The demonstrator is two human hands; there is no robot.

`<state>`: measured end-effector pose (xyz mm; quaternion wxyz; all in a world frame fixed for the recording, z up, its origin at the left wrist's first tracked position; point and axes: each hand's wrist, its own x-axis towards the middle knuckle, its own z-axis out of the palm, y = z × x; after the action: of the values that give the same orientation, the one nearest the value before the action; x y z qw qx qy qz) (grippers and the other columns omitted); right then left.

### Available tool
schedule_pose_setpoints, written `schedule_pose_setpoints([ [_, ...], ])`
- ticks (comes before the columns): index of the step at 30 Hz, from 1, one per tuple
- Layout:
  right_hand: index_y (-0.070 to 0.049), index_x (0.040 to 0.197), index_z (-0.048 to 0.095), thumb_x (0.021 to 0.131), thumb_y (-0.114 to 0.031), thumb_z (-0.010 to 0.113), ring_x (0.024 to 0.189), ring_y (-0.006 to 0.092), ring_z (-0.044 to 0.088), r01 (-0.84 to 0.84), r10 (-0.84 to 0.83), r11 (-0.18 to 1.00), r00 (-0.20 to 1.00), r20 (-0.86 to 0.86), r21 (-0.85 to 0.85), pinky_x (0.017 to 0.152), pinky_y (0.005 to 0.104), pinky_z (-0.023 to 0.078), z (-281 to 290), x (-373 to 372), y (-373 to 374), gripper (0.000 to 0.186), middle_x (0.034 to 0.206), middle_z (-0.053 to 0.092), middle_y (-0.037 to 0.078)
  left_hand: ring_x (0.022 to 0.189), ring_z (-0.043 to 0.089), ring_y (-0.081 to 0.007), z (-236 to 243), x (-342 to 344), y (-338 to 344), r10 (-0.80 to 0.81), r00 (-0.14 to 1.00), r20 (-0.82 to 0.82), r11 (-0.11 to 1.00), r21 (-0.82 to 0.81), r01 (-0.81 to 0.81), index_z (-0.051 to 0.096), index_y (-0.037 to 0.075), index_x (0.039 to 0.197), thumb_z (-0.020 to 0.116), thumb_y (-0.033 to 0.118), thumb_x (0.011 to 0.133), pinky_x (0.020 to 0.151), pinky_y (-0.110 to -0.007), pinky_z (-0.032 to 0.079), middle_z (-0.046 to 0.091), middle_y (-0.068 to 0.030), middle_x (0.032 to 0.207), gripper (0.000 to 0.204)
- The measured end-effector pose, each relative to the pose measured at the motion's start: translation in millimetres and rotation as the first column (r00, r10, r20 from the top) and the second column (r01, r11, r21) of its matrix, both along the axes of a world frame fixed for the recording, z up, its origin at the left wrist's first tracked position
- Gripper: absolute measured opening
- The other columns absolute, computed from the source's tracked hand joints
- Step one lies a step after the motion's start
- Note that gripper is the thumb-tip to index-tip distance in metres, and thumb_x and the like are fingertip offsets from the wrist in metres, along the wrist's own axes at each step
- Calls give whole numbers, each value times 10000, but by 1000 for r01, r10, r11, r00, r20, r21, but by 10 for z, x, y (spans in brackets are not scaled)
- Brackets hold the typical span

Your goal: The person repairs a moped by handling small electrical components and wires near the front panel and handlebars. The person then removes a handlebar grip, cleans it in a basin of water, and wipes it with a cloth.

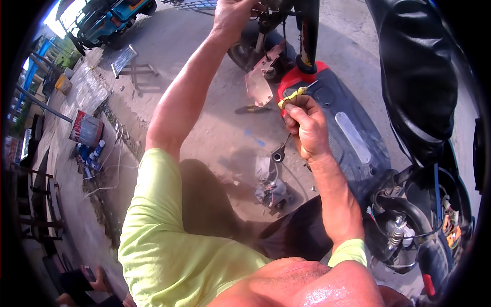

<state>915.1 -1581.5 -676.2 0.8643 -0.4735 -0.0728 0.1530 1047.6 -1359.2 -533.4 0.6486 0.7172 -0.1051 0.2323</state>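
Note:
My right hand [309, 120] is closed around a screwdriver [295, 96] with a yellow handle, its thin shaft pointing up and to the right. Below those fingers is a dark tool with a ring-shaped end [278, 154]; I cannot tell whether the hand holds it too or it lies on the ground. My left hand [238, 13] reaches far forward to the front of a scooter, its fingers curled at a dark part there and partly cut off by the upper edge. Under it sits a pale metal bracket [261, 82]. The scooter's grey footboard [342, 107] has red edging.
At the right lie a black seat [417, 71] and an exposed shock absorber [396, 233] with loose wiring. A small folding stool [133, 66] and a red-white bucket [86, 128] stand left. Pliers [252, 109] lie on the ground. Another person's hand [97, 280] shows lower left.

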Motion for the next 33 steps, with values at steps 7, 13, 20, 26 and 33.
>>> schedule_pose_setpoints([
  [7, -38, 1012, 615, 924, -1, 631, 645, 56, 493, 10, -7, 999, 998, 56, -51, 526, 200, 360, 52, -27, 10, 97, 910, 658, 40, 827, 672, -147, -44, 41, 23, -49, 999, -22, 992, -117, 46, 671, 21, 1236, 632, 167, 992, 736, -300, 556, 732, -89, 1042, 287],
  [13, -33, 1012, 615, 923, 0, 630, 639, 55, 492, -5, 8, 999, 997, 78, -39, 521, 199, 354, 13, -8, -28, 96, 915, 662, 48, 797, 666, -135, -130, 230, 56, -88, 996, 10, 980, -181, 89, 687, 42, 1215, 634, 162, 992, 700, -285, 532, 736, -57, 999, 259],
  [20, -41, 1015, 615, 924, -1, 630, 635, 55, 494, 41, -42, 999, 999, -18, -11, 521, 197, 358, 67, -53, 8, 101, 912, 663, 42, 784, 657, -123, -74, 169, -21, -56, 998, -14, 982, -180, 53, 699, 53, 1187, 630, 163, 995, 696, -278, 530, 733, -48, 983, 232],
  [26, -44, 1020, 609, 925, 0, 625, 640, 58, 495, 19, -18, 1000, 1000, -11, 25, 524, 198, 364, 28, -28, -15, 106, 918, 662, 46, 767, 651, -118, -104, 284, 39, -115, 993, 13, 971, -209, 115, 689, 38, 1148, 616, 149, 996, 684, -273, 525, 716, -52, 947, 201],
  [33, -53, 1007, 605, 894, -1, 670, 621, 45, 489, 20, -19, 999, 999, -28, 46, 519, 203, 363, 71, -34, 6, 140, 839, 608, -18, 783, 680, -141, -71, 279, 58, -86, 996, -17, 976, -200, 81, 662, 29, 1156, 608, 142, 1004, 693, -281, 544, 715, -64, 971, 196],
])
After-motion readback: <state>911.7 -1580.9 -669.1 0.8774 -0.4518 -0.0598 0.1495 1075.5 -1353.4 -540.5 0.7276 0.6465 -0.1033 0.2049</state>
